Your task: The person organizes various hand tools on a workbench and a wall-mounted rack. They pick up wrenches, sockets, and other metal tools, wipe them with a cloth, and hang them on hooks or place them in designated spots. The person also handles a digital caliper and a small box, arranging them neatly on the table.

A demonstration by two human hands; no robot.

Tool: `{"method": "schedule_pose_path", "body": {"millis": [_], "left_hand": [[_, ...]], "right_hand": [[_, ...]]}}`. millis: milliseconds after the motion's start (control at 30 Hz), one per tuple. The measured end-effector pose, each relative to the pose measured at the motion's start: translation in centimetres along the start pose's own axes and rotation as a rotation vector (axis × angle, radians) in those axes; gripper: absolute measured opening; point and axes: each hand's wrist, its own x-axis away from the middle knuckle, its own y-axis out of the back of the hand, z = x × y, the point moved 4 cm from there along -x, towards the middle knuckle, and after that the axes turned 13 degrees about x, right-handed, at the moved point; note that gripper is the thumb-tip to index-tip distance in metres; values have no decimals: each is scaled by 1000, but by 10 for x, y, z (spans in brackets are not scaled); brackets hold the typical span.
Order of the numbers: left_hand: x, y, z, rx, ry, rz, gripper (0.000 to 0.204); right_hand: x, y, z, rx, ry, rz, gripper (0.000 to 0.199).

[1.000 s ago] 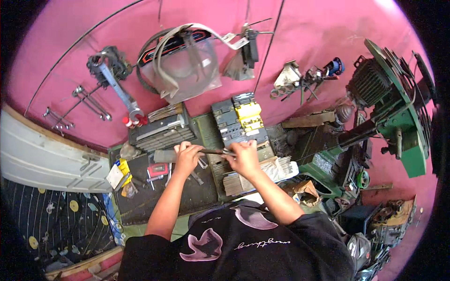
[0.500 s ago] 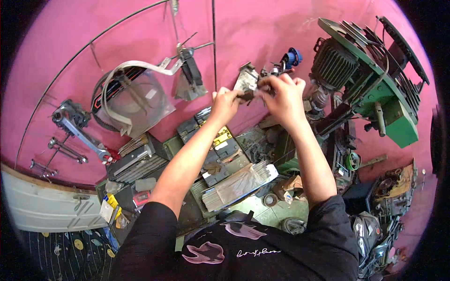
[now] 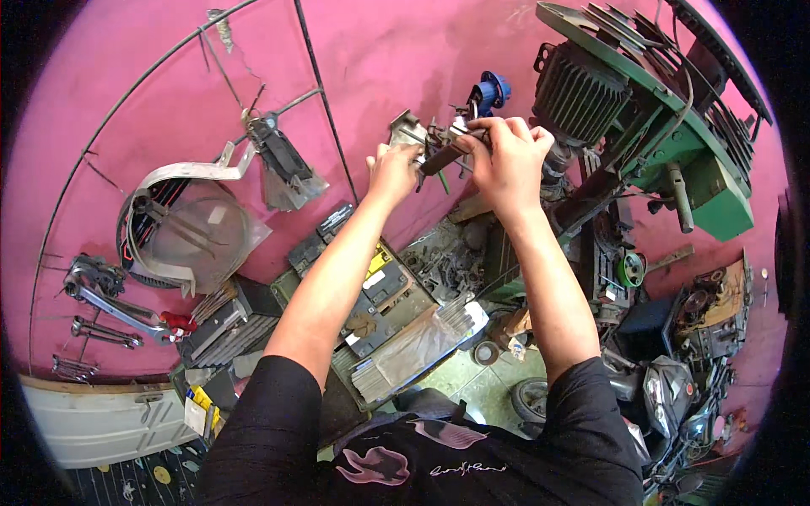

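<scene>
Holding a dark bar (image 3: 443, 158) up in front of the pink wall (image 3: 380, 67), just below a blue part (image 3: 491, 93) — reaching higher than a second ago, so no longer working low over the bench (image 3: 342, 392). Pinching the bar's upper right end between thumb and fingers of the right hand (image 3: 512, 164); curling the left hand (image 3: 394, 173) at its lower left end — too hidden for telling whether gripping or merely touching.
</scene>
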Motion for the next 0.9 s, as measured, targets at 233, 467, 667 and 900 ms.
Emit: {"method": "schedule_pose_path", "body": {"millis": [233, 467, 667, 900], "left_hand": [[-9, -31, 8, -220, 101, -34, 29], [-9, -25, 11, -127, 89, -152, 29], [5, 2, -4, -43, 92, -307, 32], [7, 12, -17, -3, 65, -329, 33]], "right_hand": [[6, -27, -9, 22, 8, -20, 21], [4, -33, -5, 26, 0, -29, 18], [3, -51, -1, 5, -2, -31, 18], [-26, -64, 24, 98, 117, 80, 22]]}}
